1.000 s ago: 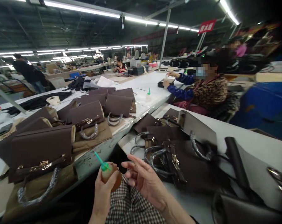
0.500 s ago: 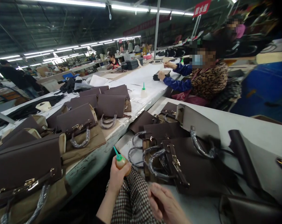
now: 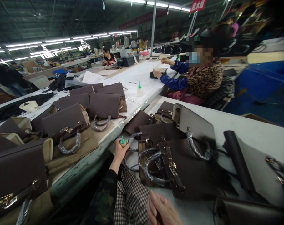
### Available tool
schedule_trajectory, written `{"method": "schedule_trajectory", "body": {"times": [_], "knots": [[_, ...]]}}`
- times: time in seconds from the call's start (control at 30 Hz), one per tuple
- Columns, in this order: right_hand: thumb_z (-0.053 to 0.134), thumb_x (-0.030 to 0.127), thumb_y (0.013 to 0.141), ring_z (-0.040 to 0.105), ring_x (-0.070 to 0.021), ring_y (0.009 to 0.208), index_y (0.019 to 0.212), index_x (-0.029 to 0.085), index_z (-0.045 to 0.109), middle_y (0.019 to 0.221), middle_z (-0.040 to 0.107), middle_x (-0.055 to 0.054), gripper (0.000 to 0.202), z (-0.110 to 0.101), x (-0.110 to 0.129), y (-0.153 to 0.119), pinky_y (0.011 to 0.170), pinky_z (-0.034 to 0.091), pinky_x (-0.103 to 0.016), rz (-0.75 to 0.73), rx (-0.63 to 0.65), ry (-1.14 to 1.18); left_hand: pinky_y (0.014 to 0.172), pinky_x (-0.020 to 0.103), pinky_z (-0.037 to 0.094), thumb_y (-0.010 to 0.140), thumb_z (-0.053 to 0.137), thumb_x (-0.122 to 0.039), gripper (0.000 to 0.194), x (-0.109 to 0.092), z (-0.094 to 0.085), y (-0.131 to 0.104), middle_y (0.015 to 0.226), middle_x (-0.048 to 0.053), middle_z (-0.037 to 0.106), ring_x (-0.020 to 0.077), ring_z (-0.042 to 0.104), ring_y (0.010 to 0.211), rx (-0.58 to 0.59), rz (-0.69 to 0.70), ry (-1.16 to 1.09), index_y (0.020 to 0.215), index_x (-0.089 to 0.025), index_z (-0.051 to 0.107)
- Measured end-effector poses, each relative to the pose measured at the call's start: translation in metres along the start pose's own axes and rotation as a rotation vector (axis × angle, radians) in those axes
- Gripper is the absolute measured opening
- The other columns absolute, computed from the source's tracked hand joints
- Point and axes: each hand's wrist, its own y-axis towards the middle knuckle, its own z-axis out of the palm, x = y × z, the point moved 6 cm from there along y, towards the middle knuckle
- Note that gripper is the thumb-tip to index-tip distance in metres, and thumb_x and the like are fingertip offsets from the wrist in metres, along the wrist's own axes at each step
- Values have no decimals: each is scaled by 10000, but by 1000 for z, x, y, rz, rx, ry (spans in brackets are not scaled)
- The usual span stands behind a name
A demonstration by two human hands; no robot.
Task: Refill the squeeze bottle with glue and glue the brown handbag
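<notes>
1. Left hand wraps a small bottle, green nozzle upward.
2. Right hand nearer the wearer, fingers drawn together; cannot tell if anything is pinched.
3. Dark bags left of both hands, on the desk.
4. Plastic-wrapped handles just right of the left hand.
5. Second bottle upright, well beyond both hands.

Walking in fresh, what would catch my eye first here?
Probably the dark brown bags spread out left and right, their curved handles wrapped in clear plastic. Next, the green-tipped bottle in the left hand, low in the middle. Beyond, a red sign stands out at upper right.
</notes>
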Motion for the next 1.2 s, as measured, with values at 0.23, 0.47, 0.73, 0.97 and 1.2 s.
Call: {"method": "schedule_trajectory", "body": {"times": [0.23, 0.47, 0.73, 0.97, 1.2], "knots": [[787, 659, 842, 252, -41, 418, 654, 198, 488, 531, 460, 73, 581, 46, 60, 11, 450, 298, -210, 50, 122, 484, 1036, 476, 504, 834, 804, -329, 395, -48, -56, -68, 1180, 114, 651, 299, 625, 1151, 22, 105, 48, 1165, -161, 670], [835, 630, 812, 308, -51, 450, 742, 173, 581, 549, 507, 63, 527, 66, 52, 2, 472, 330, -201, 127, 184, 482, 838, 233, 619, 966, 661, -86, 287, -183, -110, -222, 1095, 63, 713, 161, 719, 969, 433, 653, 47, 1206, -227, 730], [811, 603, 850, 347, -60, 432, 733, 174, 595, 524, 502, 64, 494, 83, 41, -8, 448, 329, -194, 162, 212, 453, 854, 260, 667, 971, 634, -51, 266, -209, -129, -251, 1043, 114, 779, 181, 772, 922, 252, 967, 297, 1212, -144, 695], [739, 568, 924, 315, -56, 441, 704, 169, 574, 532, 494, 52, 485, 113, 34, -23, 428, 321, -182, 239, 253, 462, 843, 298, 660, 928, 649, -39, 222, -202, -155, -267, 971, 107, 800, 197, 777, 859, 43, 1042, 421, 1121, -140, 695], [785, 553, 895, 304, -43, 447, 707, 175, 540, 542, 493, 59, 488, 142, 30, -34, 424, 318, -153, 374, 285, 438, 799, 219, 609, 952, 591, -46, 145, -185, -180, -269, 905, 61, 725, 143, 719, 810, -7, 833, 339, 1000, -159, 667]]}}
